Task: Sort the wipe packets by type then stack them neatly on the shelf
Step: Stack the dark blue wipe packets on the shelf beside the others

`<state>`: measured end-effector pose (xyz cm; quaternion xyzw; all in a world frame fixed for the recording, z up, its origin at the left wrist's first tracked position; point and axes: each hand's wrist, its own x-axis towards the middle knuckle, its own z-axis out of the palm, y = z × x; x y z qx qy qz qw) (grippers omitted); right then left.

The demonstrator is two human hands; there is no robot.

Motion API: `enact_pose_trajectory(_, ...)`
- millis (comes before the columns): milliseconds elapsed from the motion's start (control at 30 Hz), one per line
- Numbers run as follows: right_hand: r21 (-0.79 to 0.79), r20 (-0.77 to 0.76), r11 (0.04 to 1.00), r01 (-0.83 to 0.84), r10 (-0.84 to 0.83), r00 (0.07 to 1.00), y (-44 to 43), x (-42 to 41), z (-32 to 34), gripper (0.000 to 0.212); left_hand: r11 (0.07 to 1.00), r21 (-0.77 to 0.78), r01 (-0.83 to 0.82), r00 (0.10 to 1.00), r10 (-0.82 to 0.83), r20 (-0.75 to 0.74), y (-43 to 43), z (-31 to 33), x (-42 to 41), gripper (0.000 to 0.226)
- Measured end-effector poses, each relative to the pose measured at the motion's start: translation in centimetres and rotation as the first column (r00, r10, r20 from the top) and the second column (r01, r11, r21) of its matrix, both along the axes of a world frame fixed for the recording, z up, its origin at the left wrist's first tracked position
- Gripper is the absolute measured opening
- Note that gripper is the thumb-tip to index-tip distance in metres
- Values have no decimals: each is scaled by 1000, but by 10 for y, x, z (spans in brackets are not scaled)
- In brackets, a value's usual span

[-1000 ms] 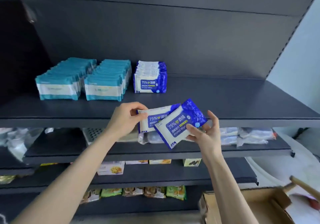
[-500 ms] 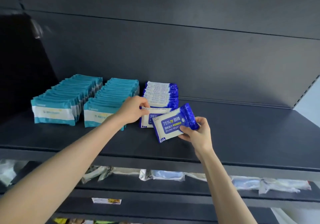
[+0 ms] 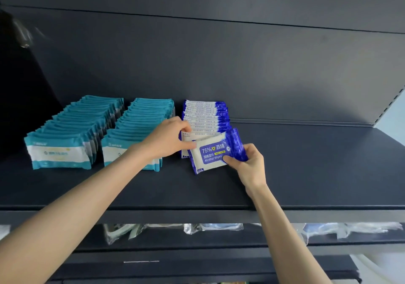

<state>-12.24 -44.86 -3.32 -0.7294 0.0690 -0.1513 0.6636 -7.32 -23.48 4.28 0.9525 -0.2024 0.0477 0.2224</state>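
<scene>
At the front of the blue row (image 3: 206, 114), my right thumb (image 3: 230, 159) is pressing on the label of the tilted packet (image 3: 211, 154) with the other fingers curling behind it, so the right hand (image 3: 247, 165) is pinching that alcohol-wipe packet by its right end. Its lower corner is sitting at the shelf (image 3: 306, 163); touching or just above, can't tell. My left hand (image 3: 166, 141) is pinching the left end of the front packet (image 3: 194, 135), which is standing against the blue row, thumb in front, fingers on top.

Step, I'm judging: adding blue packets to their own type's line, this one going in front. Next move is calling for squaring the tilted packet upright, label forward, sliding it flush against the front packet, and releasing both without tipping anything.

Just left of the blue row, two teal rows (image 3: 140, 125) are standing sorted. Below the blue row, clear bags (image 3: 212, 227) are lying on a lower shelf.
</scene>
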Motion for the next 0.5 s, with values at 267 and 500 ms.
enact_pose_trajectory(267,-291,-20,955,60,-68,997,20,6,0,43,984,174,26,990,-49,131,-2,-3,-4,49)
enact_pose_trajectory(500,-558,-40,824,99,-146,988,20,15,2,53,932,362,2,933,-132,334,-1,-9,1,48)
